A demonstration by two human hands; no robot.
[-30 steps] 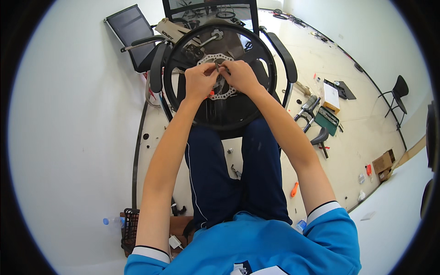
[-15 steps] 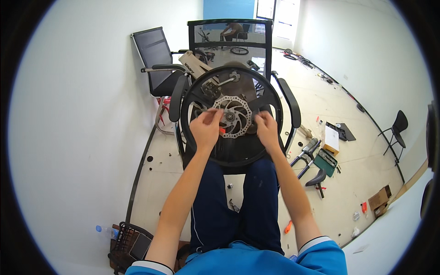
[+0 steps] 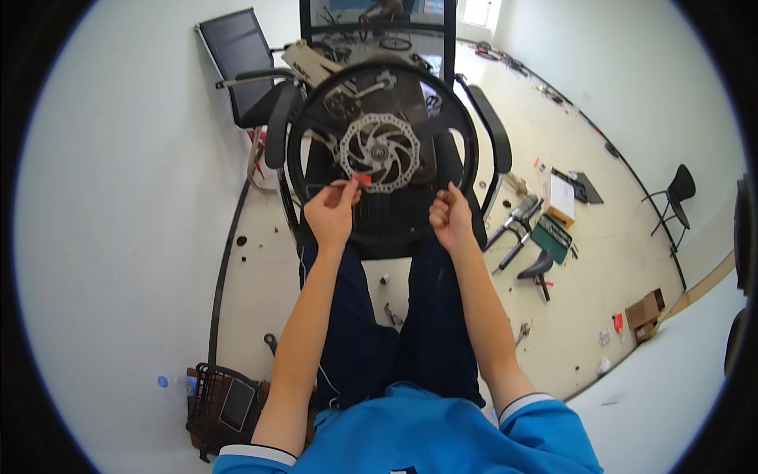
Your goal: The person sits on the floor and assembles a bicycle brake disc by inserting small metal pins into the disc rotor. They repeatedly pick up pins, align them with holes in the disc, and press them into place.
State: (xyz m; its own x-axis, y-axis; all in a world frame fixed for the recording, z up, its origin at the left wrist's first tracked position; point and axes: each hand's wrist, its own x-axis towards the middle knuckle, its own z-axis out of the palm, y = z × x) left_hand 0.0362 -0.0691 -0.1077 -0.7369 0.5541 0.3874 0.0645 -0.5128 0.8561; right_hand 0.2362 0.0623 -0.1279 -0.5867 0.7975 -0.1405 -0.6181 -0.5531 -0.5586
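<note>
A black spoked wheel (image 3: 471,158) lies across the seat of a black office chair, with a silver brake disc (image 3: 345,150) at its hub. Against the lower left of the disc is a small red tag (image 3: 363,179). My left hand (image 3: 330,217) is over the wheel's near left part, its thumb and finger pinched beside the tag. A thin dark rod (image 3: 314,186) sticks out leftward from this pinch; its kind is unclear. My right hand (image 3: 452,217) hovers at the near right rim, fingers curled. Whatever lies inside them, if anything, is hidden.
Chair armrests (image 3: 485,126) flank the wheel. On the floor at right lie a bicycle fork (image 3: 517,225), a saddle (image 3: 537,265), a green tool case (image 3: 551,238) and a white-topped box (image 3: 561,197). A black basket (image 3: 207,403) with a phone (image 3: 237,404) is at lower left.
Both hands have drawn back from the disc toward my body, the right one now at the near rim. The whole view has shifted, so the wheel and chair appear higher.
</note>
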